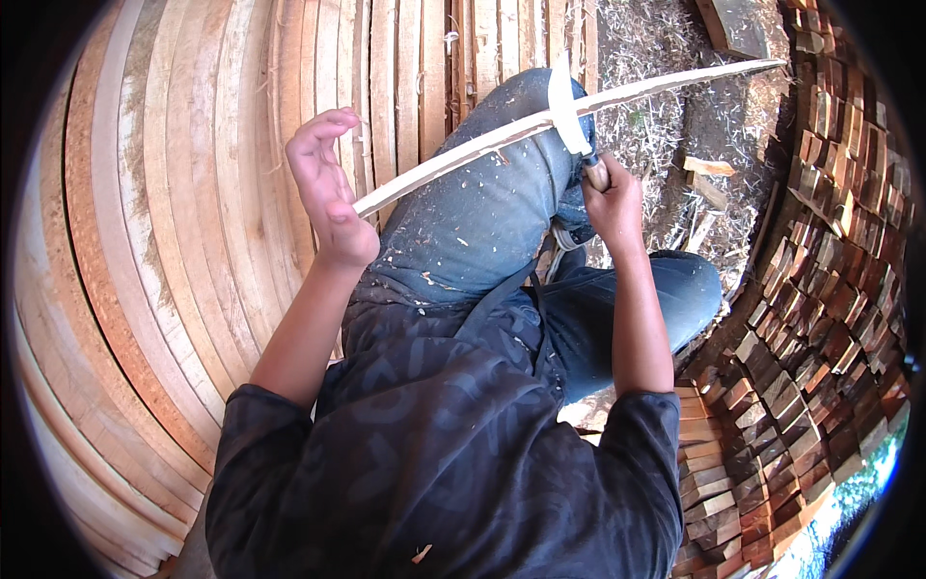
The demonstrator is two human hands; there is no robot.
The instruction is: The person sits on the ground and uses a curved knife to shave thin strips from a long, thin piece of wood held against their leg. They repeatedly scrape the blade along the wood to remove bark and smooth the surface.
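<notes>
A wooden strip (521,128) slants up rightward from the left hand (326,185).

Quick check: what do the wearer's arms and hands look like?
The left hand and right hand are bare, with no gloves or watch showing. Both forearms are uncovered up to short, dark fabric sleeves, part of a dark shirt with a faint lighter pattern.

Pale planks (183,193) lie left, stacked wood (820,318) right, with shavings-littered ground (637,58) between.
</notes>
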